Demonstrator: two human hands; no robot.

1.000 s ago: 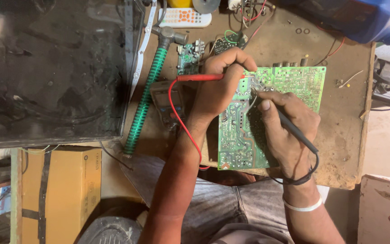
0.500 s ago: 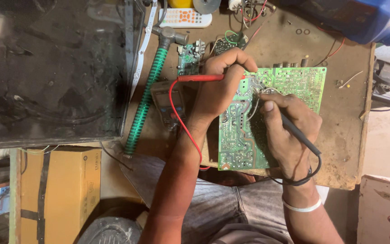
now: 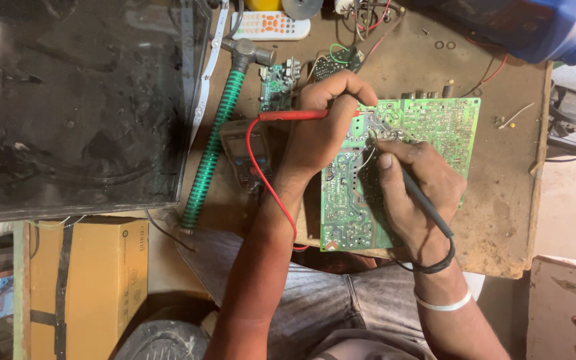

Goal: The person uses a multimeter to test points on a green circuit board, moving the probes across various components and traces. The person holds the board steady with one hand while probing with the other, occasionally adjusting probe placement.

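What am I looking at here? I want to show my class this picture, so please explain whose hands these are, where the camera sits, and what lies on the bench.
The camera is worn on a person's head and looks down at their own two bare hands. The left hand holds a red probe with a red lead; the right hand holds a black probe. Both tips meet a green circuit board lying on a brown workbench. Beside it lie a handheld meter, a hammer with a green grip, a smaller board and a white remote control. A dark flat screen panel rests at the left.

glossy green circuit board (image 3: 428,123), worn matt wooden table (image 3: 508,193)
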